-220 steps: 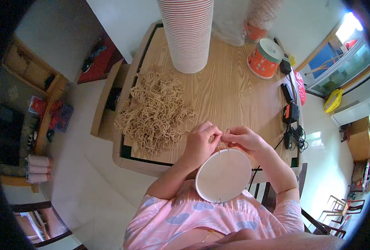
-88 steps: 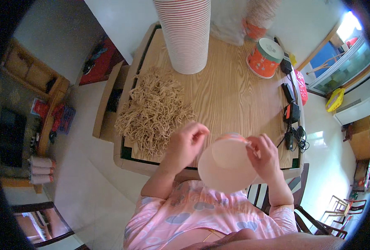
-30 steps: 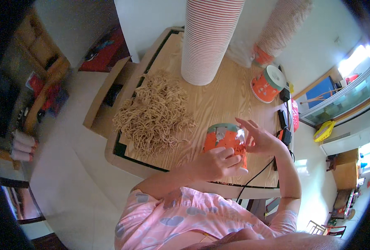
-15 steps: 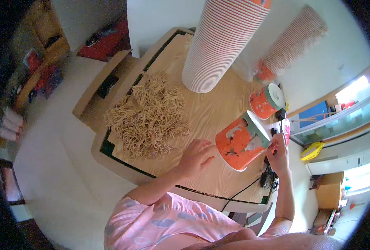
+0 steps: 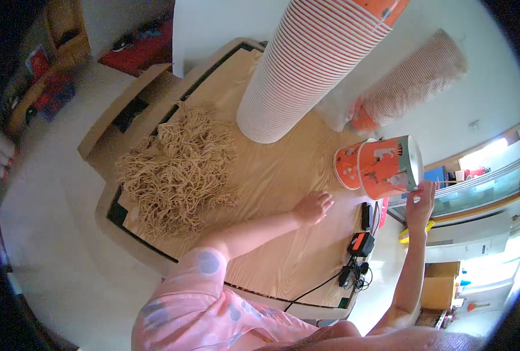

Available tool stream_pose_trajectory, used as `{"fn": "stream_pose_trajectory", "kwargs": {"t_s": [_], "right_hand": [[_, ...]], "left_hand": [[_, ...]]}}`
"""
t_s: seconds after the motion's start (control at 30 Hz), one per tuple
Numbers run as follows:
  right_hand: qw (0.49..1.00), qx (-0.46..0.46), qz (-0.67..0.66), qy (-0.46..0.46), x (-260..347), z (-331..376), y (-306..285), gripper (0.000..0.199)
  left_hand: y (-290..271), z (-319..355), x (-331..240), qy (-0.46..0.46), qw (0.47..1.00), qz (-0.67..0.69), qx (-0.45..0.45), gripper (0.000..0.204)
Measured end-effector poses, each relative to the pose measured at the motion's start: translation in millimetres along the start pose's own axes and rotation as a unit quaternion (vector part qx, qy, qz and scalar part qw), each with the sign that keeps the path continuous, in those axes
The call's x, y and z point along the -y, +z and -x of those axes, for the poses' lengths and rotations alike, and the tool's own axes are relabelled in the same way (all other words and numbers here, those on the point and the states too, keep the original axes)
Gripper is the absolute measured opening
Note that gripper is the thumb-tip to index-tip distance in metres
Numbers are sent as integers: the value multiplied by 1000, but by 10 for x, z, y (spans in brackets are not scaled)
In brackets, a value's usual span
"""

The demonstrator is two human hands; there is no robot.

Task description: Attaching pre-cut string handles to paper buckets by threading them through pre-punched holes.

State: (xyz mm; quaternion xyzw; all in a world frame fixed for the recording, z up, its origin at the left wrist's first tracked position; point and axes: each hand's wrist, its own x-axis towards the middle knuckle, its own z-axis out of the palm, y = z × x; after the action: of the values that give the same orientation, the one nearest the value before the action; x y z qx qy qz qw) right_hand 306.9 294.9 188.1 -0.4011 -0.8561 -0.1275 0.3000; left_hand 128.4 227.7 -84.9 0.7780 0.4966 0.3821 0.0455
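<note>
My right hand point(image 5: 421, 203) pinches the base rim of an orange paper bucket point(image 5: 383, 169) with a green band, held bottom-up and tilted at the table's right side. Its open end overlaps a second orange paper bucket point(image 5: 346, 168) in view; whether it has slid over that bucket I cannot tell. My left hand point(image 5: 314, 209) hovers above the wooden table point(image 5: 271, 234), holding nothing, fingers apart and pointing toward the buckets. Left of it lies a loose heap of tan paper-twine strings point(image 5: 178, 175).
A tall stack of nested paper buckets point(image 5: 306, 70) leans at the table's far side. Behind it, another stack point(image 5: 415, 82) is wrapped in clear plastic. A black adapter point(image 5: 361, 244) and tangled cables sit near the right edge. An open cardboard box point(image 5: 119, 111) stands left.
My right hand has carried the bucket right and away from me, up to the second bucket. My left hand has moved right, away from the strings. The view has shifted slightly.
</note>
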Motion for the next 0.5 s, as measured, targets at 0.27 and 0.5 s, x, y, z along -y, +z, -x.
{"fn": "stream_pose_trajectory", "kwargs": {"t_s": [0.27,0.5], "right_hand": [[997,-1,67,-32,-654,-226,359,24],[998,-12,60,-18,-723,-279,694,25]], "left_hand": [[655,-520,143,-23,997,-56,39,49],[798,-691,242,-101,988,118,22,55]]}}
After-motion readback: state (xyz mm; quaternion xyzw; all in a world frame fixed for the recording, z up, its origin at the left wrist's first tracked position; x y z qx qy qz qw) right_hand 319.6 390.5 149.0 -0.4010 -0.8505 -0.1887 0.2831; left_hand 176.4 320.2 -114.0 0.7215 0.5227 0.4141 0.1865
